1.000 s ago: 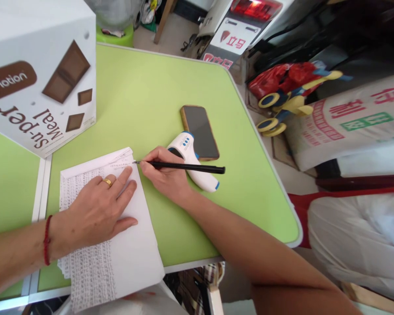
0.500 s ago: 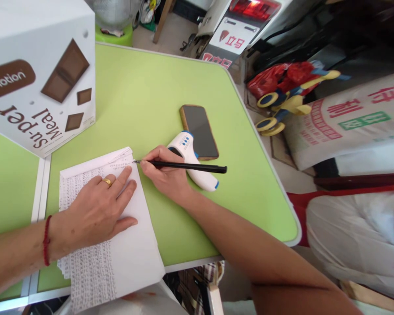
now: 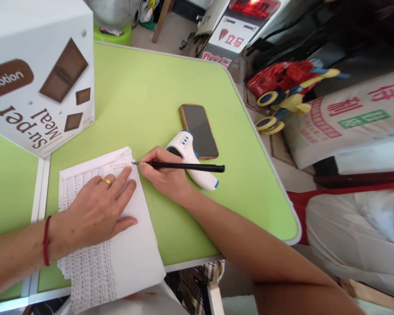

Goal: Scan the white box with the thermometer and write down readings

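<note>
My left hand (image 3: 100, 203) lies flat on a sheet of paper (image 3: 136, 258), fingers spread, a gold ring on one finger and a red cord at the wrist. Rows of small handwriting cover the left part of the sheet, and its top edge is folded over. A black pen (image 3: 187, 166) is pinched in my right hand (image 3: 164, 173), with its tip at the paper's upper right edge, near my left fingertips. Just behind the right hand lies a white and blue infrared thermometer (image 3: 202, 177), partly hidden by that hand and the pen.
A phone (image 3: 199, 131) lies beyond the thermometer on the green folding table (image 3: 141, 87). At the left stands a large white box (image 3: 16, 39) with chocolate pictures. Off the table's right side are a blue and yellow toy (image 3: 282, 107), a red bag and a printed sack (image 3: 351, 118).
The pen and my right hand have shifted very slightly to the left. My left hand stays in place on the paper.
</note>
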The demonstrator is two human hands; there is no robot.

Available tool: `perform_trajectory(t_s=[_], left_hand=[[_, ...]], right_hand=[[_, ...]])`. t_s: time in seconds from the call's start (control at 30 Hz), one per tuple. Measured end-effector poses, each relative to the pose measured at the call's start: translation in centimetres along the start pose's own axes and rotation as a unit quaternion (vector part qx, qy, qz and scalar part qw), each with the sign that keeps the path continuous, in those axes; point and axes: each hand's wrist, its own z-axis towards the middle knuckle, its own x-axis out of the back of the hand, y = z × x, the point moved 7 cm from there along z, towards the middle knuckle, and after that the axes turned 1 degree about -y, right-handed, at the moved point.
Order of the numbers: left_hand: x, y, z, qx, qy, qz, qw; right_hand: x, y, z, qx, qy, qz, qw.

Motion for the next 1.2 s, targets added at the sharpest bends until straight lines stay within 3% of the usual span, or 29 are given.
perform_trajectory(t_s=[0.37, 0.57, 1.2], left_hand=[[0.12, 0.01, -0.08, 0.0, -0.001, -0.003, 1.0], [0.06, -0.01, -0.09, 0.001, -0.004, 0.001, 1.0], [0.05, -0.05, -0.02, 0.005, -0.002, -0.014, 1.0]], right_hand=[[0.17, 0.05, 0.0, -0.007, 0.007, -0.016, 1.0], [0.77, 0.21, -0.09, -0.009, 0.044, -0.015, 0.999], [0.4, 0.07, 0.01, -0.009, 0.018, -0.022, 1.0]])
